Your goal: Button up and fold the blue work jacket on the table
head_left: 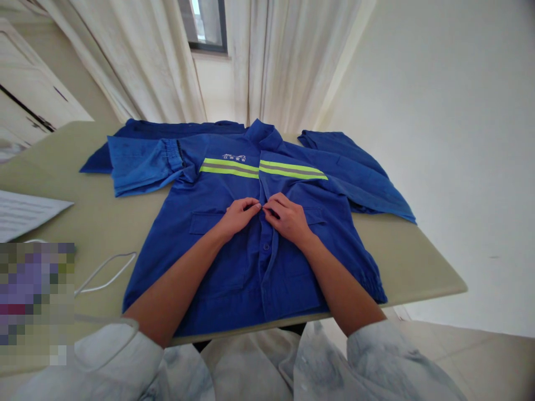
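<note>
A blue work jacket [225, 250] lies front up and spread flat, with yellow-green and grey reflective bands across the chest. My left hand [241, 216] pinches the front edge of the jacket near its middle. Close against it, my right hand [288, 217] pinches the other side of the front opening, fingertips almost meeting the left ones. Whatever sits between the fingertips is too small to make out. Below the hands, a round button [266, 247] shows on the front strip, where the lower part hangs apart. The collar [263, 135] stands up at the far end.
The jacket lies on a pale table [422, 262]. Darker blue folded cloth [179, 129] is behind it. At left are a printed sheet [29, 214], a white cable [109, 273] and a pixelated patch. Curtains [292, 61] and a wall stand beyond.
</note>
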### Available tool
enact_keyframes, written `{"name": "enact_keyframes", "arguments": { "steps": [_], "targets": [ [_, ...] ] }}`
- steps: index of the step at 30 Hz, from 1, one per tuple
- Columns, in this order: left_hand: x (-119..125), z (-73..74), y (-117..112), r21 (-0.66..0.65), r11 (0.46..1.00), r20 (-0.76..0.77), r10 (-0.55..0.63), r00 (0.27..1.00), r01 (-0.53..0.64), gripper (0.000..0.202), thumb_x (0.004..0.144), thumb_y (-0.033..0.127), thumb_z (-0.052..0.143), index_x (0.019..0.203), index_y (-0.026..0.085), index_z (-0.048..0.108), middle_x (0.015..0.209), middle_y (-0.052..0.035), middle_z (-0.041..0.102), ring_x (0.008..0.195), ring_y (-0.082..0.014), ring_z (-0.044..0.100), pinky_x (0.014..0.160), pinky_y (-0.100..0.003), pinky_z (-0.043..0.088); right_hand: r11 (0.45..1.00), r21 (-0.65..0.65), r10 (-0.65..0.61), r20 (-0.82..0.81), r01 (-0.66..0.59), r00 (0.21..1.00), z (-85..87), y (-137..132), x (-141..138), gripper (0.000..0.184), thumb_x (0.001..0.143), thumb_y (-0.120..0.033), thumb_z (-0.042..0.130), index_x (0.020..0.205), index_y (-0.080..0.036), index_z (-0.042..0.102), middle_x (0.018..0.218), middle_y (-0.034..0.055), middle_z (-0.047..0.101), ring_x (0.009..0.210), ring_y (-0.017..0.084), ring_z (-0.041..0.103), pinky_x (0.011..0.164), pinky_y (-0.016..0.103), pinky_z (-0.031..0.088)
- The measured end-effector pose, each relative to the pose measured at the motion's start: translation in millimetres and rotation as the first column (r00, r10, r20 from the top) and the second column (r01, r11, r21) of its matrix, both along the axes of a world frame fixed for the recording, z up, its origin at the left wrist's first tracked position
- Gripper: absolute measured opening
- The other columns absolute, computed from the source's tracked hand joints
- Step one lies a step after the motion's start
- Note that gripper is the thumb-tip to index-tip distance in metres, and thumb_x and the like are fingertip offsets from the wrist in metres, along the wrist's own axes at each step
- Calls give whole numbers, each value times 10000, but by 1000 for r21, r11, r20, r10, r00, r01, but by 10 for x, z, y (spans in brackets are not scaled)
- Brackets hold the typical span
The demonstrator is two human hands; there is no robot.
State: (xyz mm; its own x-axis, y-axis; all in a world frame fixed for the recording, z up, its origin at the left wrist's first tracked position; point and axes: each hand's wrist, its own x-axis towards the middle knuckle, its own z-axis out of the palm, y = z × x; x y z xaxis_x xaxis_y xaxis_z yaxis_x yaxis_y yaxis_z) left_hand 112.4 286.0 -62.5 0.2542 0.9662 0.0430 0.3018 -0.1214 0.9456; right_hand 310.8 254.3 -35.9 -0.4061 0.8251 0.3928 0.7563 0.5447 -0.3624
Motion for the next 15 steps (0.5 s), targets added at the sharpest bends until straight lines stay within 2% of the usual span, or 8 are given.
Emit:
{"name": "enact_keyframes", "arguments": {
  "steps": [4, 9, 12, 15],
  "targets": [
    [8, 51, -16, -99, 994, 116, -26, 993, 38, 268, 884, 446, 653, 904, 198, 751, 852, -11, 741, 816, -184, 648, 787, -291, 511, 1000, -2, 7, -4, -7, 1000, 8, -6, 9, 233, 1068, -306, 507, 1123, -254, 728, 1175, 66, 686, 1017, 171, 668, 883, 272, 520],
    [21, 66, 3, -168, 984, 198, -22, 980, 56, 348, 832, 539, 691, 853, 192, 709, 769, -3, 680, 730, -168, 591, 709, -286, 476, 1000, 11, 17, 16, -17, 1000, 35, -9, 13, 264, 1082, -323, 489, 1128, -258, 741, 1175, 75, 677, 1017, 176, 668, 898, 274, 519],
    [41, 33, 16, -173, 985, 225, 13, 974, 27, 371, 837, 564, 689, 871, 195, 699, 785, -3, 679, 737, -166, 591, 728, -290, 481, 999, 19, 27, -20, -27, 999, 46, -10, 5, 271, 1090, -321, 480, 1136, -257, 740, 1167, 78, 672, 1041, 180, 661, 921, 276, 516],
    [68, -15, 13, -116, 992, 155, 67, 986, -49, 340, 875, 535, 661, 878, 198, 705, 815, -6, 699, 784, -175, 616, 774, -291, 489, 1000, -12, -24, -112, 23, 993, 48, -23, -38, 178, 1036, -332, 587, 1100, -247, 730, 1121, 68, 674, 925, 174, 661, 844, 281, 531]
  ]
}}
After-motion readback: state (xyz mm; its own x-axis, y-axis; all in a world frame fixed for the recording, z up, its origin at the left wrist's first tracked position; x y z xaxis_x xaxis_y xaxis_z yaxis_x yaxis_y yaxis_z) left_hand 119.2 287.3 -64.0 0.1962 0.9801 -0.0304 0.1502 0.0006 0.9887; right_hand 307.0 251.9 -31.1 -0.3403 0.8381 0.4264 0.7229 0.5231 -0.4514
